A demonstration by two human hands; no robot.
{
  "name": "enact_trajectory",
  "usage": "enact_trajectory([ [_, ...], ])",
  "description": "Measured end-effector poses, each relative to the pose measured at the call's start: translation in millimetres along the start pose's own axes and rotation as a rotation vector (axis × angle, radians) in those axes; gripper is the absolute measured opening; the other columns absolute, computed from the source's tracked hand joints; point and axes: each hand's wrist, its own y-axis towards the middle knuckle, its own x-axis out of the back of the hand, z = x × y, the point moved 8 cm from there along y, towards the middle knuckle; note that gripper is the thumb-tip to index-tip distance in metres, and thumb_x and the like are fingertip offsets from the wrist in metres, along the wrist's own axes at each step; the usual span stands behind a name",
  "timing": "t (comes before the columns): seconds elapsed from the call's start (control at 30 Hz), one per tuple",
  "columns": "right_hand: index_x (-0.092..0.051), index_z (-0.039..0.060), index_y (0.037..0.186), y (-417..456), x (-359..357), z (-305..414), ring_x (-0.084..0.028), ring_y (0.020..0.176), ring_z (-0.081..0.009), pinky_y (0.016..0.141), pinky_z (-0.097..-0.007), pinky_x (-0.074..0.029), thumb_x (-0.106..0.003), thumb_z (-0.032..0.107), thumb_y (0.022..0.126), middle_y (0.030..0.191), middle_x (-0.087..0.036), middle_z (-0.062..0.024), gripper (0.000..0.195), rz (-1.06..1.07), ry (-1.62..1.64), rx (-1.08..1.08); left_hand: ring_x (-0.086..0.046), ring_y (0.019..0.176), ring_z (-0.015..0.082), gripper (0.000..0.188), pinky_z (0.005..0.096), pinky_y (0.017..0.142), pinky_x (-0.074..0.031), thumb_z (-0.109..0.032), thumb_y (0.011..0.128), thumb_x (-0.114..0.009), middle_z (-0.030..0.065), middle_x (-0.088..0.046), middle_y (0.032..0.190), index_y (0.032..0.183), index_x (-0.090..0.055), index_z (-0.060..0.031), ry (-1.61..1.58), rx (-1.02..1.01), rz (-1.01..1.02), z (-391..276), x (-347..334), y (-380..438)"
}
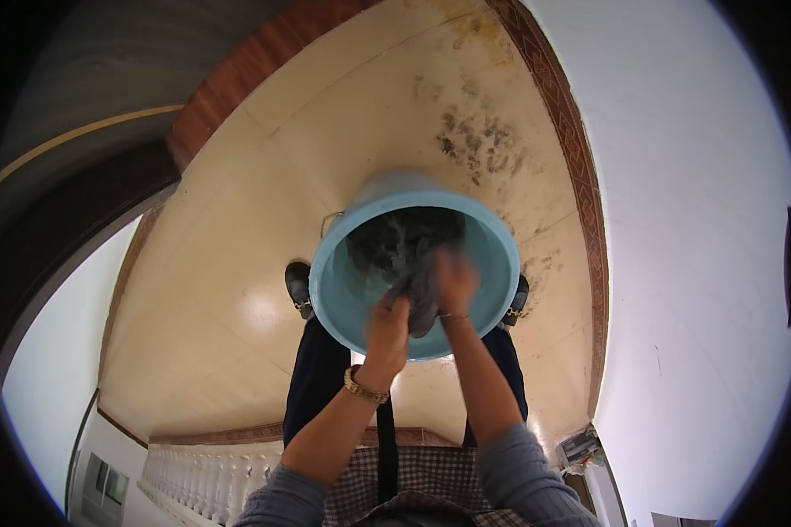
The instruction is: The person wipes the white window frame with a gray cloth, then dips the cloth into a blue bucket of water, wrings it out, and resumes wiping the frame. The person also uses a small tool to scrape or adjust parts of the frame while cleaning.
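A light blue plastic bucket (498, 253) with dark water (395, 234) inside stands on the floor between my feet. Over its near half, both hands grip a wet grey cloth (422, 300) that hangs bunched between them. My left hand (387, 329) holds the cloth's near left side, thumb on top. On the cloth's upper right is my right hand (456, 280), blurred by motion; its fingertips are not clear. The bucket's wire handle (329, 222) hangs at its left side.
Dark dirty marks (481, 141) spot the beige tile floor (237, 244) beyond the bucket. A white wall (672, 230) with a brown patterned tile border (577, 151) runs along the right. Behind me is a white balustrade (204, 477); a dark doorway (92, 132) opens at left.
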Motion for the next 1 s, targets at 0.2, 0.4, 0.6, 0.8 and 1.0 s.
enact_trajectory([
  [0.2, -0.060, 0.0054, 0.108, 1, 14, -52, -0.062, 0.080, -0.0416, 0.067, -0.0467, -0.053, -0.077, 0.026, 0.080, 0.108, -0.060, -0.0179, 0.039, 0.172, -0.025, -0.255, -0.048, 0.118, 0.0110, 0.058, 0.0323, 0.101, -0.039, -0.022, 0.098, -0.057, 0.0017, -0.043, 0.145, 0.152, -0.035, -0.0181, 0.090, -0.012, -0.172, -34, -8, -16],
  [0.4, -0.054, 0.0010, 0.115, -4, -59, -32, -0.061, 0.098, -0.0480, 0.082, -0.0513, -0.053, -0.078, 0.023, 0.075, 0.121, -0.052, -0.0283, 0.052, 0.195, -0.169, 0.121, -0.004, 0.151, 0.0311, 0.075, 0.0645, 0.113, -0.008, -0.042, 0.096, -0.059, 0.0106, -0.009, 0.163, 0.157, -0.016, -0.0305, 0.117, -0.031, -0.184, -37, 15, -15],
  [0.6, -0.052, 0.0024, 0.115, 1, -83, -35, -0.062, 0.099, -0.0425, 0.080, -0.0493, -0.054, -0.069, 0.009, 0.078, 0.121, -0.056, -0.0214, 0.041, 0.440, -0.168, -0.033, -0.006, 0.149, 0.0361, 0.078, 0.0658, 0.113, -0.008, -0.047, 0.095, -0.060, 0.0100, -0.011, 0.162, 0.157, -0.014, -0.0306, 0.087, 0.000, -0.172, -32, 15, -10],
  [0.8, -0.059, 0.0041, 0.078, -43, 121, 121, -0.068, 0.092, -0.0293, 0.071, -0.0368, -0.057, -0.067, 0.005, 0.064, 0.108, -0.065, -0.0127, 0.016, 0.435, 0.104, 0.449, -0.025, 0.145, 0.0269, 0.082, 0.0566, 0.108, -0.030, -0.042, 0.095, -0.063, 0.0068, -0.022, 0.160, 0.157, -0.013, -0.0260, -0.056, 0.019, -0.160, -33, 14, -9],
  [1.0, -0.064, 0.0054, 0.082, -67, 186, 172, -0.069, 0.085, -0.0254, 0.066, -0.0319, -0.058, -0.082, 0.017, 0.060, 0.099, -0.066, -0.0132, 0.030, 0.388, 0.330, 0.575, -0.062, 0.104, 0.0239, 0.074, 0.0368, 0.084, -0.057, -0.010, 0.092, -0.064, 0.0138, -0.054, 0.128, 0.153, -0.023, -0.0146, -0.157, 0.088, 0.171, -29, -17, -29],
])
